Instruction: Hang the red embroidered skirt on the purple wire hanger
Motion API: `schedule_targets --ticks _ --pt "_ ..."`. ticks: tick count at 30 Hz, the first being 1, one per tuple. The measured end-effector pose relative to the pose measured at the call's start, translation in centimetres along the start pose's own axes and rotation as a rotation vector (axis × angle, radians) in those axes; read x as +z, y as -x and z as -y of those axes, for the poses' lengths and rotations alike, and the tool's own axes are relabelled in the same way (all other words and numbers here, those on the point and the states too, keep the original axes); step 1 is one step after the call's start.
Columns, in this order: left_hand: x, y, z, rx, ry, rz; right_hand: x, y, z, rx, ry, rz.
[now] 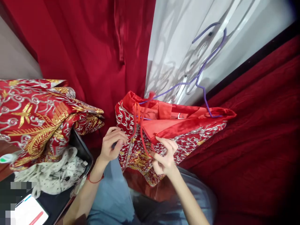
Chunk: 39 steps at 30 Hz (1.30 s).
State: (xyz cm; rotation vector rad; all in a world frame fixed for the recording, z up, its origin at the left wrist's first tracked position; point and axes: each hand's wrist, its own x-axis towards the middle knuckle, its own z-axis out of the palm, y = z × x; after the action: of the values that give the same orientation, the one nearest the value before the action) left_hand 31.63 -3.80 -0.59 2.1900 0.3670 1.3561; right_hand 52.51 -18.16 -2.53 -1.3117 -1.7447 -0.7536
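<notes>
A red sequined garment [189, 140], perhaps a skirt, hangs tilted on a purple wire hanger [200, 70]. Its satin-lined top gapes, with one flap [153, 126] folded open. My left hand [113, 143] is at the garment's left side, fingers curled toward the thumb; a thin red strap [135, 126] curves to its fingertips. Near the flap's corner, my right hand [165, 156] has fingers bent, one fingertip touching the edge. A second, looping red cord [142, 134] runs down to the right thumb and fingers, which close around its lower part.
At left, another red garment with gold and silver embroidery [44, 118] lies over a black surface, above white dotted cloth [53, 175]. A lit phone screen [31, 211] is at lower left. Red curtains [93, 47] flank a white metal grille [201, 50] bearing the hanger.
</notes>
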Motion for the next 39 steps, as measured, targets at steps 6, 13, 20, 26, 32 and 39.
schedule_targets --ticks 6,13,20,26,32,39 --pt "1.1 -2.6 -2.2 -0.029 -0.258 -0.332 0.3 2.2 0.9 -0.051 -0.104 0.005" --pt "1.0 -8.5 -4.3 -0.061 -0.424 -0.548 -0.8 -7.1 3.3 0.108 -0.219 -0.006" --pt "-0.6 -10.6 -3.3 -0.082 -0.423 -0.372 2.1 -17.4 0.5 0.518 -0.316 0.410" --pt "-1.7 -11.2 -2.3 -0.033 -0.445 -0.356 2.0 -19.3 0.4 0.536 -0.525 0.290" --pt "-1.7 -13.5 -1.2 0.004 -0.384 -0.316 3.0 -23.0 -1.2 0.262 -0.273 0.415" --pt "-0.9 -13.7 -0.8 -0.060 -0.322 -0.363 4.0 -23.1 -1.4 0.263 0.036 0.389"
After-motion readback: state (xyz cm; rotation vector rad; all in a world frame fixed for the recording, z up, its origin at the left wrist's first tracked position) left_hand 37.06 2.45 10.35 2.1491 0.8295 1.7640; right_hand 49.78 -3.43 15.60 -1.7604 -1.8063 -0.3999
